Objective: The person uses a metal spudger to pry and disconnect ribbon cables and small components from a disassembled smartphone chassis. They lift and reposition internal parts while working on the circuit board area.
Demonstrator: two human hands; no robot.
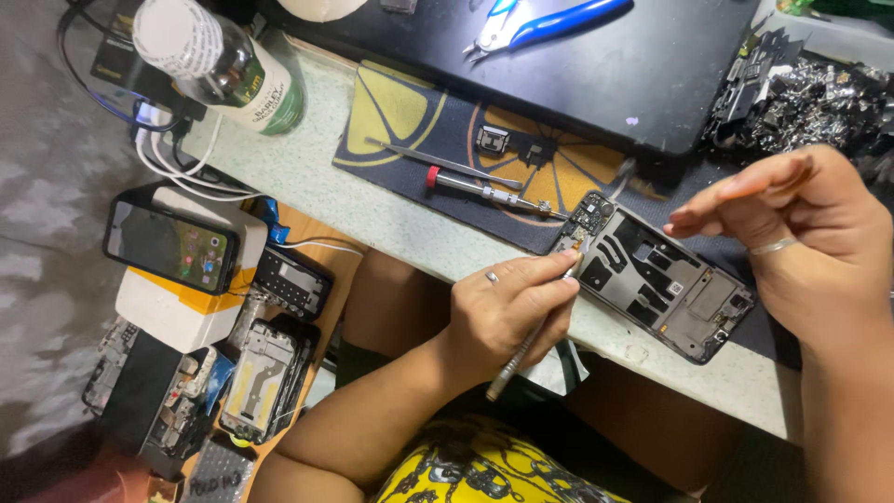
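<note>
Head view, red-capped screwdriver point(484, 191), tweezers point(442, 162), bottle point(223, 65)

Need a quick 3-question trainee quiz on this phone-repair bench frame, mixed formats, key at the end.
1. True or false: the left hand holds a thin metal tool whose tip meets the top corner of the opened phone frame.
2. Which lies on the dark mat, beside the tweezers? A: red-collared screwdriver; B: hammer; C: tape roll.
3. Fill in: the right hand is raised above the frame with fingers extended, holding ____.

Key
1. True.
2. A.
3. Nothing; it wears a ring, and the blue-handled pliers lie untouched on the black surface.
</note>
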